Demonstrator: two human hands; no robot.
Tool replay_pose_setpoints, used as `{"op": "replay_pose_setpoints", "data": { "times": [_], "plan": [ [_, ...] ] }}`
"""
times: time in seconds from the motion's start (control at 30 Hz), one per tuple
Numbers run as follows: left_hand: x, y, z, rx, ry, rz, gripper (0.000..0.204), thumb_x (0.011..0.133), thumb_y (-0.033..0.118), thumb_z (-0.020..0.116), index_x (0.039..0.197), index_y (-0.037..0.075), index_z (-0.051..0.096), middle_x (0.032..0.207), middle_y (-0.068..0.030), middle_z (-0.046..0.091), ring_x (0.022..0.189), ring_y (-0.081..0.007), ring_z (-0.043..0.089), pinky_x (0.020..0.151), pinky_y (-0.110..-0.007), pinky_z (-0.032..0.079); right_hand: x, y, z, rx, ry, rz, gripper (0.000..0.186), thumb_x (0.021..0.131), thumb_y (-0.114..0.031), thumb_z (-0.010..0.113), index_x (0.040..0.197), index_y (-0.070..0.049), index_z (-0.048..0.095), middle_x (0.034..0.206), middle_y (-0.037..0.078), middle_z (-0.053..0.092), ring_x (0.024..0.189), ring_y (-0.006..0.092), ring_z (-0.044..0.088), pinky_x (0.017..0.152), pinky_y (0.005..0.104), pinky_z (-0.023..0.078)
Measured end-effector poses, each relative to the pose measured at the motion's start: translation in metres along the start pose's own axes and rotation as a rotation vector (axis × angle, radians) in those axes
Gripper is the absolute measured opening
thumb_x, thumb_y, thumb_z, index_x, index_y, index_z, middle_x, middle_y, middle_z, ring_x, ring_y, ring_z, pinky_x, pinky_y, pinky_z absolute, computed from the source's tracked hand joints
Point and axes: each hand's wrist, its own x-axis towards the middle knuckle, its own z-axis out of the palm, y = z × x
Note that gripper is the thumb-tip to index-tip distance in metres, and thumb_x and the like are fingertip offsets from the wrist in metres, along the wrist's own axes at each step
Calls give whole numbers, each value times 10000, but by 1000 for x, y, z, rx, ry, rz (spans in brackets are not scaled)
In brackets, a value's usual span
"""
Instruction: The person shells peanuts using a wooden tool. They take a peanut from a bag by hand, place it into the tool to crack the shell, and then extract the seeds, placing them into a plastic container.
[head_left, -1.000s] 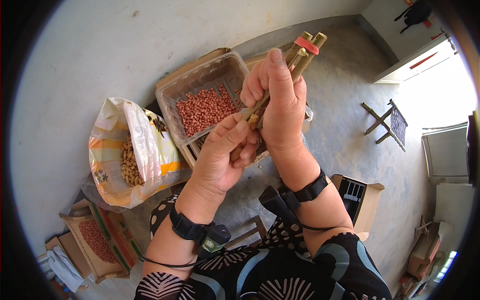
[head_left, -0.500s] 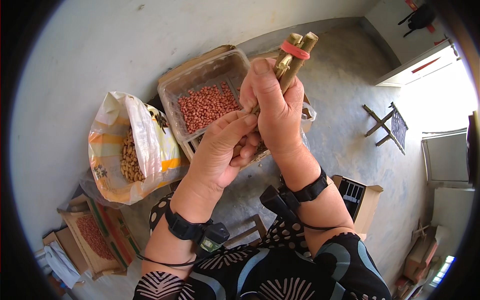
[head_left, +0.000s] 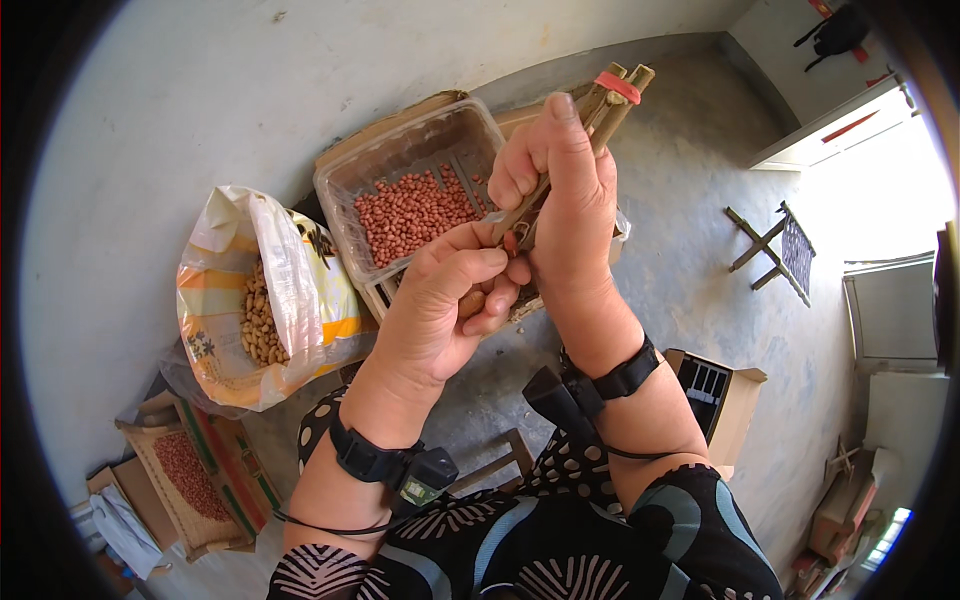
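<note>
While the right fingers (head_left: 568, 150) clamp banded sticks (head_left: 622, 108) and the left fingers (head_left: 474, 264) pinch a peanut (head_left: 510, 242), grey floor (head_left: 690, 240) shows beside a printed bag (head_left: 282, 270).

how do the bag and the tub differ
The bag is soft and patterned; the tub is stiff, see-through plastic. The bag holds tan pods, the tub red kernels. The bag sits left of the tub. Both are open.

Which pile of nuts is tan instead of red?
The pile in the white-and-orange plastic bag: its nuts are tan, but those in the clear tub and the container at lower left are red.
</note>
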Motion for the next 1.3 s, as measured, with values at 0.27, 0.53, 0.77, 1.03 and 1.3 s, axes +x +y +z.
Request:
{"op": "replay_pose_setpoints", "data": {
  "times": [0.27, 0.53, 0.77, 1.03, 1.3],
  "plan": [
    [2, -1, -1, -3, -39, 7, 149, 888, 74, 506, 1026, 30, 541, 880, -99, 636, 601, -52, 491, 417, -143, 298, 4, 2, -5, 229, 78, 117, 412, 965, -385, 506, 684, -125, 354, 601, 6, 354, 543, 123, 334, 490, 278, 317],
    [2, -2, 2, 18, -16, 25, 106, 907, 53, 487, 1003, 32, 527, 881, -106, 640, 599, -58, 503, 412, -138, 298, 5, 2, -6, 220, 70, 104, 409, 970, -375, 497, 686, -120, 351, 601, 9, 355, 543, 124, 331, 494, 274, 315],
    [6, -4, -1, -15, -32, 21, 116, 902, 32, 487, 1000, 19, 548, 888, -117, 646, 579, -59, 501, 405, -141, 300, 1, -2, -5, 17, 46, -41, 414, 974, -377, 496, 691, -105, 363, 616, 19, 379, 567, 129, 362, 519, 274, 344],
    [10, -3, -10, -101, -36, 9, 212, 891, 15, 483, 1081, -24, 568, 896, -129, 647, 567, -63, 487, 396, -138, 291, 9, -1, -11, 240, 116, -47, 445, 965, -380, 517, 645, -95, 399, 580, 31, 428, 522, 133, 417, 493, 276, 370],
    [17, 36, -30, 269, 247, 252, 246, 885, 1, 493, 1117, -38, 565, 891, -119, 639, 567, -54, 473, 422, -155, 298, 15, -5, -20, 368, 144, -20, 427, 951, -385, 548, 686, -100, 369, 611, 29, 379, 548, 137, 346, 503, 281, 319]
  ]
}}
